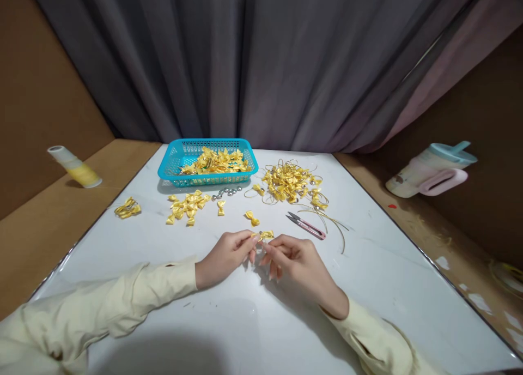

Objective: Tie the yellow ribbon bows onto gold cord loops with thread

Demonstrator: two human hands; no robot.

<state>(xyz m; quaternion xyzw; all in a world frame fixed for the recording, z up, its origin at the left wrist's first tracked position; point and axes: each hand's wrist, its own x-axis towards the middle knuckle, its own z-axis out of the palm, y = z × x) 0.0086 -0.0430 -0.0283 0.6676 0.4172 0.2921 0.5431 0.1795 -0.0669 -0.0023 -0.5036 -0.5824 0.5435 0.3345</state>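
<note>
Our left hand (229, 252) pinches a bow (268, 234); our right hand (300, 260) curls nearly closed beside it, hold unclear. Fine handling seems underway, the next move likely needing steadiness.

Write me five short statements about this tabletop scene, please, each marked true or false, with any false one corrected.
1. The left hand has its fingertips at a yellow bow, with the right hand close beside. True.
2. The snips are inside the blue basket. False: the snips lie on the white table.
3. The blue basket holds yellow pieces. True.
4. The lidded cup stands left of the basket. False: the lidded cup is at the far right.
5. A spool stands left of the basket. True.
</note>
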